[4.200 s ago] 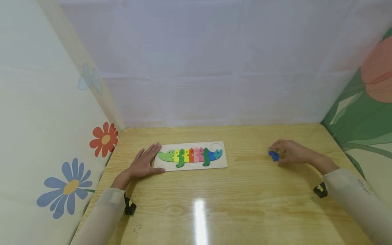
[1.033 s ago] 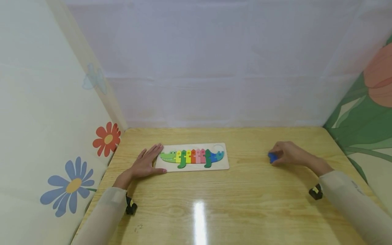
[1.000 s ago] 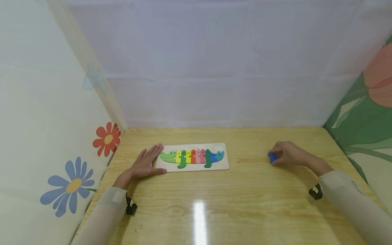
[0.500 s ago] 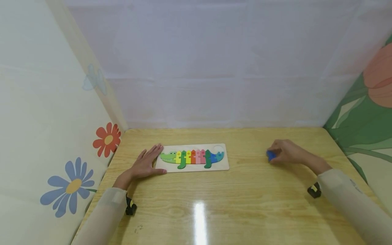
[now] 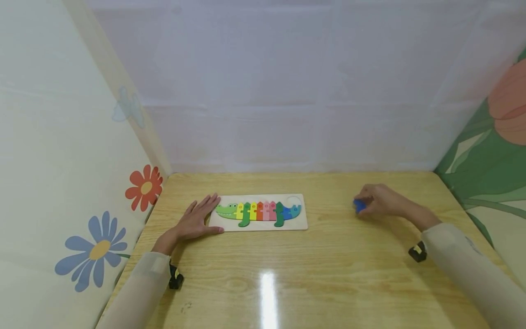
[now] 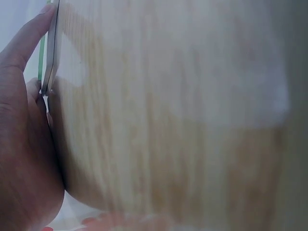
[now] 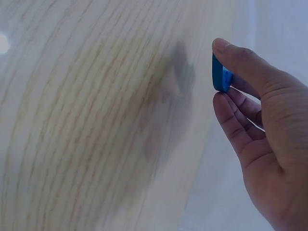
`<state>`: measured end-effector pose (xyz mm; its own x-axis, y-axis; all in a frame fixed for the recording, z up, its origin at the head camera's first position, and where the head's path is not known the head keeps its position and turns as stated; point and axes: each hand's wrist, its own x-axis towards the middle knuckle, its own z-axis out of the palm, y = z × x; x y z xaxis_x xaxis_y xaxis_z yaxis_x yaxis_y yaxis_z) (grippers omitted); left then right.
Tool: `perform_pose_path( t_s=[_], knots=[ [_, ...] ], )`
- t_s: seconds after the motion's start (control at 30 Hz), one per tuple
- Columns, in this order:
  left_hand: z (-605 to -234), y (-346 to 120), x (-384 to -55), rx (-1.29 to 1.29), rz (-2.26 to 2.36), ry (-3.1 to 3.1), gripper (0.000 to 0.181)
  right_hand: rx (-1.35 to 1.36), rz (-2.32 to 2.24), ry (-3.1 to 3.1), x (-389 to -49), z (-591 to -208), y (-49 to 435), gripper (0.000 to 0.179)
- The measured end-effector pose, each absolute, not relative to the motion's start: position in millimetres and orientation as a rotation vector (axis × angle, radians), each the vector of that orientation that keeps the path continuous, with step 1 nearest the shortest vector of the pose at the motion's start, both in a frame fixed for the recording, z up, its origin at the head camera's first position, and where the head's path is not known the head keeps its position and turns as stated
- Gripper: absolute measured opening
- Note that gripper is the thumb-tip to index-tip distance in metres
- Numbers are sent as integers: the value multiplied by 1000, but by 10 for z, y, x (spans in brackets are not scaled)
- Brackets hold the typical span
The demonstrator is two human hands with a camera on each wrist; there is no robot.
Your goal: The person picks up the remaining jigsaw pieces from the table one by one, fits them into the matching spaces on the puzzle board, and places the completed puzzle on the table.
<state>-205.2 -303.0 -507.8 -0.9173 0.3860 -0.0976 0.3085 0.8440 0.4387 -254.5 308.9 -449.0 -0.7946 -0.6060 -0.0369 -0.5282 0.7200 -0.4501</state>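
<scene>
A crocodile jigsaw lies on a pale wooden board [image 5: 263, 226], with a light green head, a row of coloured numbered pieces and a blue tail. A pale round outline marks its upper right corner. My left hand [image 5: 193, 221] rests at the board's left end, fingers spread and straight, the thumb on the front left corner. In the left wrist view that hand [image 6: 21, 139] lies against the board's edge. To the right of the board, my right hand [image 5: 382, 201] pinches a small blue puzzle piece [image 7: 219, 74] between thumb and fingertips, above the table. The fingers partly cover the piece.
The light wood table [image 5: 287, 269] carries a bright glare streak near its front. A white cloth wall [image 5: 263, 114] stands behind, with flower-printed cloth on both sides. A small black device [image 5: 418, 252] hangs at the right wrist, another [image 5: 176, 278] at the left.
My right hand has moved slightly left with the blue puzzle piece, which was partly turned in the fingers over the last few seconds. The left hand and the board stay put.
</scene>
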Motion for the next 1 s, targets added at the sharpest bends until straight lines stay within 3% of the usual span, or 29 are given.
perform_pose_path(
  t_s=[1.0],
  knots=[
    [-5093,-3036,-2064,533,629,2838,113,-1057,-668,2703,-2640,-4313,2833,46]
  ],
)
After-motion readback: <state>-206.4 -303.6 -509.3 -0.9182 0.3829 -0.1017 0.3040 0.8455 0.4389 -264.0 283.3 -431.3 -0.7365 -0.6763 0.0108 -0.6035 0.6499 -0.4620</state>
